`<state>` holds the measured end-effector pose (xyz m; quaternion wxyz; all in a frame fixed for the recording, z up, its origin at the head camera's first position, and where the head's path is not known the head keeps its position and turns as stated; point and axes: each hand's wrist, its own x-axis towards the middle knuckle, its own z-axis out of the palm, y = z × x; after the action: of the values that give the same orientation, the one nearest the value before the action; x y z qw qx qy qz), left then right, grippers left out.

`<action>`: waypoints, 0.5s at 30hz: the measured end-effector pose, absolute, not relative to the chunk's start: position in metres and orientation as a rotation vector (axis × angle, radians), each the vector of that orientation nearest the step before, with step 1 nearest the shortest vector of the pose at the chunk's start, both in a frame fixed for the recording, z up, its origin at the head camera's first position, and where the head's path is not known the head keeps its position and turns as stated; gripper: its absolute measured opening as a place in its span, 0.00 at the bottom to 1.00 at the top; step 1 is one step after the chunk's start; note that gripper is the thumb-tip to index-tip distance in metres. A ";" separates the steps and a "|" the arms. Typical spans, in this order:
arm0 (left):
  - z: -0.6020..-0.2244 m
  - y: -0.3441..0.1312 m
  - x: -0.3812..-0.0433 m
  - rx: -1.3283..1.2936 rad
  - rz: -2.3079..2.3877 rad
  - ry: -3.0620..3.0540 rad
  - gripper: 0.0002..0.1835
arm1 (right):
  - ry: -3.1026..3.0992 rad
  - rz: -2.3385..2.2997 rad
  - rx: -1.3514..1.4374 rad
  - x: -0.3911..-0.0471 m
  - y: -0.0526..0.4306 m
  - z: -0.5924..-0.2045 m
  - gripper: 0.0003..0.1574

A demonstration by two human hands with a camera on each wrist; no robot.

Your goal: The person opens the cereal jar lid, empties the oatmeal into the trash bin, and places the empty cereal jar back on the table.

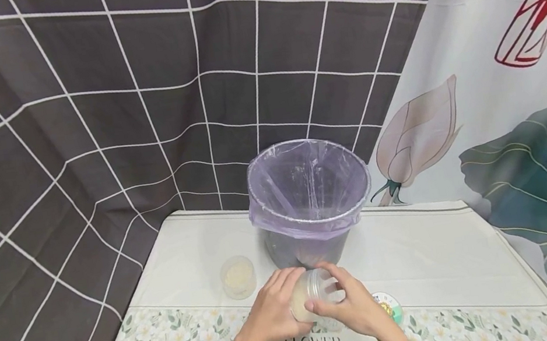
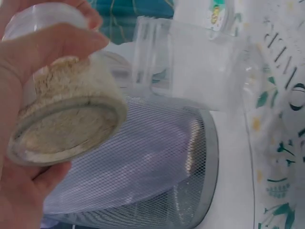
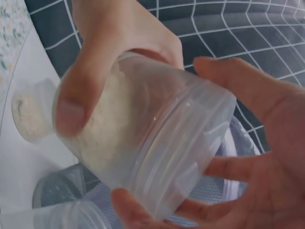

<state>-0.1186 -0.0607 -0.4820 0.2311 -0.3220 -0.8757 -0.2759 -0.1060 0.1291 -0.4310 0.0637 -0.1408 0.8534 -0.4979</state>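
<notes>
My left hand (image 1: 275, 308) grips a clear plastic jar (image 2: 71, 86) part full of pale, grainy powder. The jar is tilted onto its side, its ridged lid end (image 3: 167, 143) toward my right hand (image 1: 348, 301). Thumb and fingers of the right hand curve around that end. Below the hands, a clear jar with no powder showing (image 2: 200, 64) is on the table, mostly hidden in the head view. Another clear jar (image 1: 238, 277), with pale powder inside, stands to the left of the hands.
A mesh bin (image 1: 306, 245) lined with a purple bag (image 1: 307, 183) stands just beyond the hands. A small round item with green and yellow print (image 1: 389, 306) lies right of the right hand. Dark checked cloth (image 1: 164, 110) hangs behind the white flowered table cover (image 1: 434, 252).
</notes>
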 end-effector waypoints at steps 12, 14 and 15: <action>-0.460 -0.072 -0.121 -1.023 -1.160 -2.631 0.49 | 2.581 -1.409 -0.917 -0.105 0.136 -0.425 0.45; -0.459 -0.074 -0.123 -1.036 -1.180 -2.663 0.50 | 2.591 -1.400 -0.960 -0.105 0.136 -0.425 0.45; -0.458 -0.075 -0.123 -1.039 -1.191 -2.681 0.50 | 2.596 -1.394 -0.980 -0.105 0.136 -0.425 0.46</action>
<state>-0.1230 -0.0747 -0.4581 0.0145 -0.3339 -0.8613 -0.3826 -0.1045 0.1360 -0.4246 0.0180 -0.3157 0.8359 -0.4487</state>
